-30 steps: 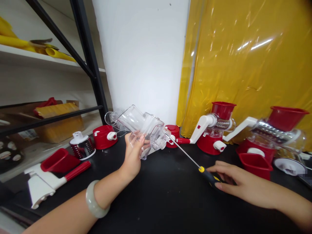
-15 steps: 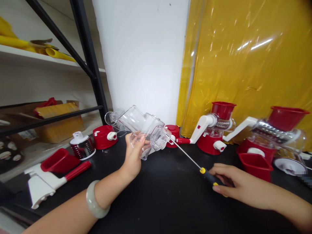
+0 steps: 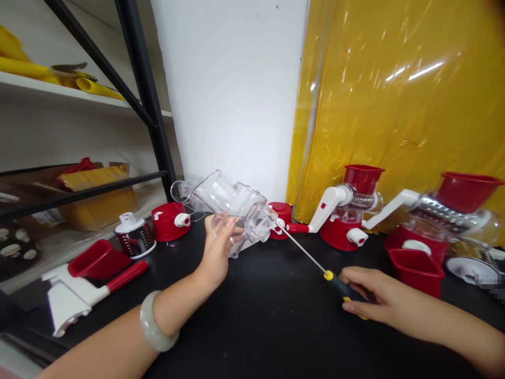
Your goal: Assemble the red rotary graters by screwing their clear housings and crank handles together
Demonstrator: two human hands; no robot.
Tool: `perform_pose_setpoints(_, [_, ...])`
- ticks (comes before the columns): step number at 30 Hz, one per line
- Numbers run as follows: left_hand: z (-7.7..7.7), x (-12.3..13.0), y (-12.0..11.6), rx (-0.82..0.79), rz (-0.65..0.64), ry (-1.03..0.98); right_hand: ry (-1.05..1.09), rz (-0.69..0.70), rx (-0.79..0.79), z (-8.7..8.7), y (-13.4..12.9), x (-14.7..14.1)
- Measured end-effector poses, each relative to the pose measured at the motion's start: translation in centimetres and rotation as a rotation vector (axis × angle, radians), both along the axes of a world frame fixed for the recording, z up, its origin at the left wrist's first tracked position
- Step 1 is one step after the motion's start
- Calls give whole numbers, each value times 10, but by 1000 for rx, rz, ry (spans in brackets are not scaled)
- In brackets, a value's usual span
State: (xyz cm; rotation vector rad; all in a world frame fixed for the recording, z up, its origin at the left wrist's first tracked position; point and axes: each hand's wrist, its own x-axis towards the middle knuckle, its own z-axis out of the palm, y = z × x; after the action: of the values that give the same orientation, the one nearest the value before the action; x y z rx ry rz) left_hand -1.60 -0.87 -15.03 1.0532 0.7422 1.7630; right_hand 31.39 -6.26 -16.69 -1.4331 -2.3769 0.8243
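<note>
My left hand (image 3: 219,247), with a pale bangle at the wrist, is closed around a clear plastic grater housing (image 3: 240,202). The housing is held tilted above the black table, its narrow end turned to the right. In my right hand (image 3: 366,295) is a screwdriver (image 3: 333,281) with a dark and yellow handle. Its long metal shaft points up and left, and the tip meets the narrow end of the housing. Whether the tip sits in a screw is too small to tell. Behind the housing stand two red bases (image 3: 169,221) with white knobs.
At left lie a white stand with a red-handled crank (image 3: 128,276), a red hopper (image 3: 98,258) and a grater drum (image 3: 134,237). Assembled rotary graters (image 3: 343,221) stand at right, near a loose red hopper (image 3: 418,268). A black-framed shelf (image 3: 144,79) borders the left side.
The view has shifted very slightly. Both hands keep their grip, and the screwdriver tip stays at the housing; the handle seems turned a little in my right hand.
</note>
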Motion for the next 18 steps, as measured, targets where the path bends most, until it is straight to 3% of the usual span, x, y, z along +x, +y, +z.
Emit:
perform_pose_setpoints(9, [-1, -1, 0, 32, -29, 9, -22, -31, 29, -7, 4, -1])
perform_pose_setpoints(14, [-2, -6, 0, 168, -5, 75, -40, -93, 74, -14, 4, -8])
perform_pose_setpoints(18, [-2, -9, 0, 275, -20, 93, -1, -124, 97, -10, 0, -8])
